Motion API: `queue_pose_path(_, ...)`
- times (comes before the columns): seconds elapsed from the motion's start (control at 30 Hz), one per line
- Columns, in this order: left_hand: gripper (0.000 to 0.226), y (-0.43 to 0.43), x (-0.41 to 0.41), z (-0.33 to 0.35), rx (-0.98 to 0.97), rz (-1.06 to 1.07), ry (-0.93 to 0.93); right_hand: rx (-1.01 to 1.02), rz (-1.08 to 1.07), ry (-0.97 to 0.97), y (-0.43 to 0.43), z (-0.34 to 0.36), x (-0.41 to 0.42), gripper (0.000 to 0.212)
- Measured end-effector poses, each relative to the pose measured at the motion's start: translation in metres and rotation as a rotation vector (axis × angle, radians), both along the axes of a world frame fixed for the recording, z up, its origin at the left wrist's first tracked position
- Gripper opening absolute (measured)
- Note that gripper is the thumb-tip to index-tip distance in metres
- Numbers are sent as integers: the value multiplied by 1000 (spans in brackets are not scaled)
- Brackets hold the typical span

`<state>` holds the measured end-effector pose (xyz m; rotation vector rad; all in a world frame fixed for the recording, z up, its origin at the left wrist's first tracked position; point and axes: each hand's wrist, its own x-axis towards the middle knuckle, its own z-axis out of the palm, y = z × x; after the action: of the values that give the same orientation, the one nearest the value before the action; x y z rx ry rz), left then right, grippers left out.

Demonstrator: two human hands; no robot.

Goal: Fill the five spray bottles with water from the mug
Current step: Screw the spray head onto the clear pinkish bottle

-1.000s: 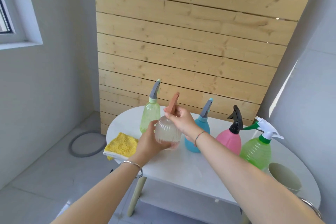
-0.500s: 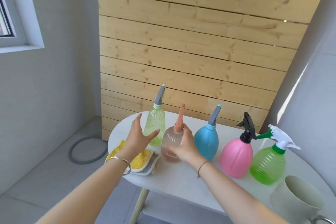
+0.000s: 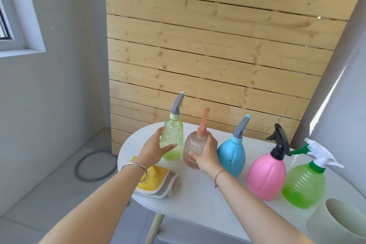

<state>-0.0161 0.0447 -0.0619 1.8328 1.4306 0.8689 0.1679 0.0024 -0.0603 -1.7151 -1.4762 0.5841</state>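
Observation:
Five spray bottles stand in a row on the white oval table (image 3: 198, 200): light green bottle (image 3: 175, 136), clear peach bottle (image 3: 193, 145), blue bottle (image 3: 232, 158), pink bottle (image 3: 266, 177) and green bottle (image 3: 304, 185) with a white sprayer. All sprayer heads are on. My right hand (image 3: 207, 154) grips the peach bottle's right side as it stands on the table. My left hand (image 3: 153, 148) cups the light green bottle, thumb across its front and fingers at its left side. The pale mug (image 3: 336, 222) stands at the table's right front; its inside is only partly in view.
A folded yellow and grey cloth (image 3: 156, 184) lies at the table's left front, under my left wrist. Behind the table is a wooden slat wall. A grey ring (image 3: 95, 166) lies on the floor to the left, near the grey wall with a window.
The peach bottle, held up in both hands a second ago, now stands on the table between the light green and blue bottles. My left hand left it and closed on the light green bottle.

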Motion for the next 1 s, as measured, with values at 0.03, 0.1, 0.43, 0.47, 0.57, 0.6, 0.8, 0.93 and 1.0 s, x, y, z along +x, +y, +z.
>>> queue_pose_path(0.03, 78, 1, 1, -1, 0, -3, 1, -4, 6, -3, 1, 0, 1, 88)
queue_pose_path(0.1, 79, 2, 2, -2, 1, -7, 7, -1, 10, -9, 3, 0, 2, 88)
queue_pose_path(0.43, 80, -2, 7, 0, 17, -11, 70, -26, 28, -47, 10, 1, 7, 88)
queue_pose_path(0.47, 80, -2, 7, -1, 18, -5, 67, -21, 27, -44, 11, 1, 7, 88)
queue_pose_path(0.57, 85, -6, 10, -2, 29, 23, 60, -28, 20, -34, 7, 0, 7, 95)
queue_pose_path(0.6, 87, -9, 11, -4, 33, 37, 39, -16, 29, -31, 3, 1, 4, 96)
queue_pose_path(0.8, 80, -40, 32, -7, 171, 217, -251, 638, -109, -3, -61, 15, 0, 54)
queue_pose_path(0.93, 66, -73, 61, 6, 428, 263, -332, 452, -467, 185, -61, 21, 31, 62)
queue_pose_path(1.0, 63, -85, 77, 14, 495, 198, -324, 248, -431, 276, -51, 27, 47, 64)
